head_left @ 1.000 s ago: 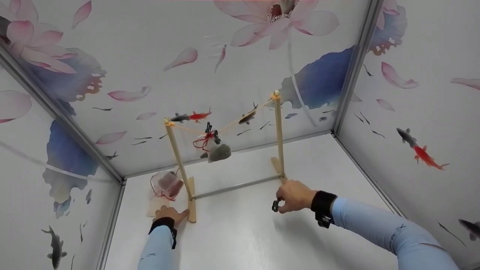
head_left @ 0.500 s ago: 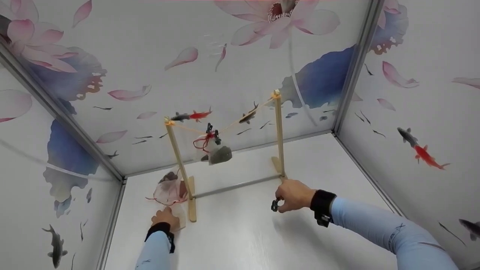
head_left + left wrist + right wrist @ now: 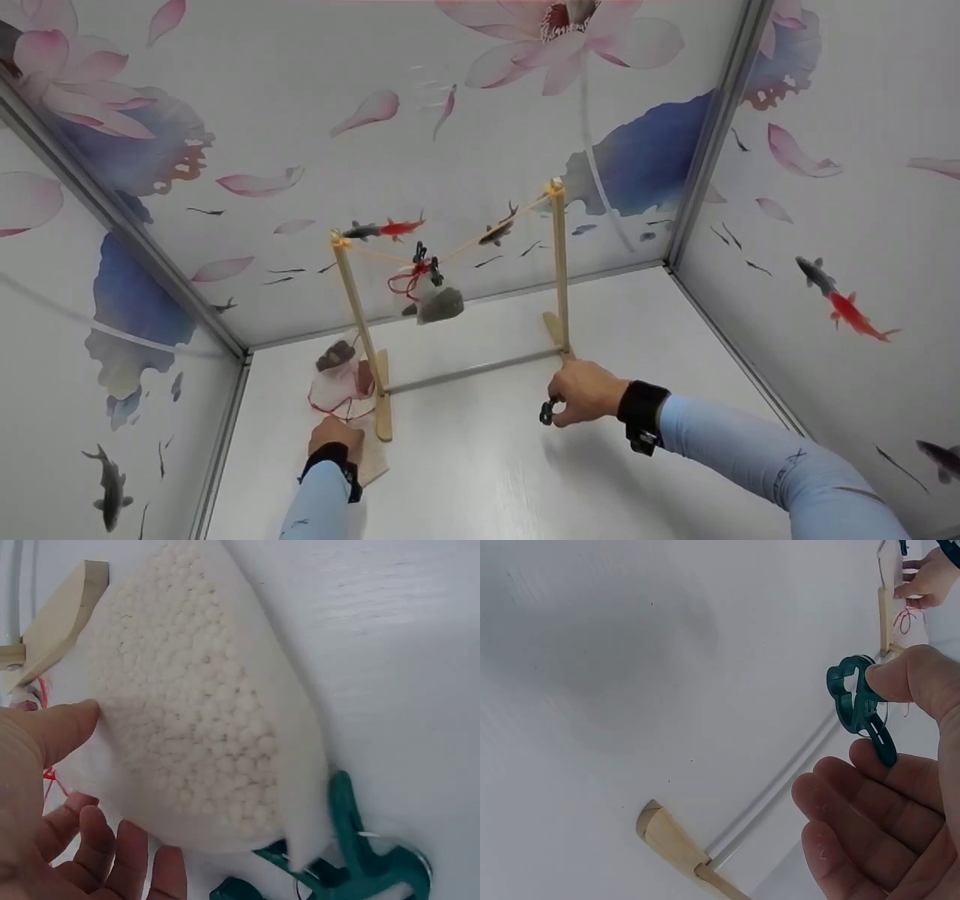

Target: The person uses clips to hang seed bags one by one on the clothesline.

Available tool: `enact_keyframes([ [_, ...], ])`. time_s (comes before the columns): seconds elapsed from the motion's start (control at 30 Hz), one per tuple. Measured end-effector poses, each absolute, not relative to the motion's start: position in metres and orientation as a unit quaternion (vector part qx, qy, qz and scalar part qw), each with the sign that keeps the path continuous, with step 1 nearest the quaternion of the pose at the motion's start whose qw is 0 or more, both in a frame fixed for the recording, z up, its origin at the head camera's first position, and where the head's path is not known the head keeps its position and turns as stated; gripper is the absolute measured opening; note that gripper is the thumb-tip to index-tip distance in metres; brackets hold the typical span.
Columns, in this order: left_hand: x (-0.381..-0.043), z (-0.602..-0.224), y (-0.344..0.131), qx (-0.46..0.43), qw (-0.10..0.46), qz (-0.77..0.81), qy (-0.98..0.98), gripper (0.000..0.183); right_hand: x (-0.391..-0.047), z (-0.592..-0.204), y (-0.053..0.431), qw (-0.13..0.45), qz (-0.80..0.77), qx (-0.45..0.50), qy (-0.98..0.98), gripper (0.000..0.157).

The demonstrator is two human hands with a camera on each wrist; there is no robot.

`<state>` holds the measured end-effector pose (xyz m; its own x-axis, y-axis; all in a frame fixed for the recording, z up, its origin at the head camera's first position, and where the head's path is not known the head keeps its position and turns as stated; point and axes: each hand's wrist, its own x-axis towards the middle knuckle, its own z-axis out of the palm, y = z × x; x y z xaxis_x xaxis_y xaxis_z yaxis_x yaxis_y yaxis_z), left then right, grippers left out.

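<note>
My left hand (image 3: pixel 335 439) grips the edge of a pale sheer bag (image 3: pixel 187 682) filled with small white balls, thumb on one side and fingers below. Dark green plastic plant clips (image 3: pixel 345 870) lie right at the bag's lower corner in the left wrist view; the head view hides them. My right hand (image 3: pixel 589 391) pinches another green plant clip (image 3: pixel 847 694) by thumb and index finger, other fingers loosely bent. That hand is beside the foot of the stand's right wooden post (image 3: pixel 559 277). Near my left hand lies a pink drawstring bag (image 3: pixel 337 386) with red cord.
The wooden stand's left post (image 3: pixel 352 315) rises beside the pink bag, with a dark stone (image 3: pixel 335 355) behind it. An orange string (image 3: pixel 480 238) sags between the posts. From it hangs a drawstring bag with a grey stone (image 3: pixel 440 305), with dark clips above. Printed walls surround the white table (image 3: pixel 465 480).
My left hand has left the post's foot and drawn the white-ball bag nearer and rightward. The pink bag and stone shifted too. My right hand stays nearly still with its clip.
</note>
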<state>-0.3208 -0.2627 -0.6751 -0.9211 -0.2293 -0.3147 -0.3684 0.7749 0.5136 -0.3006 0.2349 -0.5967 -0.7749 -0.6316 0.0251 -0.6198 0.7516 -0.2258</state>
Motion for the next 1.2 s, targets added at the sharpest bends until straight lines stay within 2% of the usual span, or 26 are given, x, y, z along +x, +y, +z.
enact_keyframes([
  [0.1,-0.330,-0.688,-0.267,-0.154,0.115,0.303,0.933,0.040,-0.300,-0.596,0.234,0.021,-0.112,-0.343,0.932,0.025],
  [0.23,-0.344,-0.689,-0.272,-0.098,0.108,0.312,0.939,0.042,-0.300,-0.593,0.232,0.017,-0.119,-0.353,0.928,0.025],
  [0.4,-0.345,-0.643,-0.264,-0.014,0.111,0.342,0.933,0.016,-0.301,-0.586,0.231,0.021,-0.123,-0.353,0.927,0.022],
  [0.5,-0.338,-0.607,-0.252,0.053,0.100,0.344,0.932,0.020,-0.302,-0.578,0.231,0.018,-0.115,-0.358,0.927,0.023],
  [0.7,-0.331,-0.549,-0.214,0.152,0.031,0.313,0.937,0.032,-0.308,-0.549,0.226,-0.005,-0.103,-0.368,0.924,0.024],
  [0.83,-0.329,-0.521,-0.182,0.185,-0.029,0.347,0.919,0.028,-0.314,-0.522,0.221,-0.032,-0.096,-0.369,0.924,0.021],
  [0.93,-0.328,-0.509,-0.154,0.198,-0.097,0.380,0.898,0.028,-0.319,-0.502,0.217,-0.058,-0.089,-0.373,0.922,0.021],
  [1.07,-0.333,-0.502,-0.118,0.200,-0.193,0.371,0.886,0.039,-0.329,-0.473,0.213,-0.092,-0.058,-0.374,0.921,0.022],
  [1.2,-0.339,-0.493,-0.090,0.200,-0.248,0.327,0.890,0.043,-0.341,-0.438,0.203,-0.123,-0.005,-0.375,0.919,0.026],
])
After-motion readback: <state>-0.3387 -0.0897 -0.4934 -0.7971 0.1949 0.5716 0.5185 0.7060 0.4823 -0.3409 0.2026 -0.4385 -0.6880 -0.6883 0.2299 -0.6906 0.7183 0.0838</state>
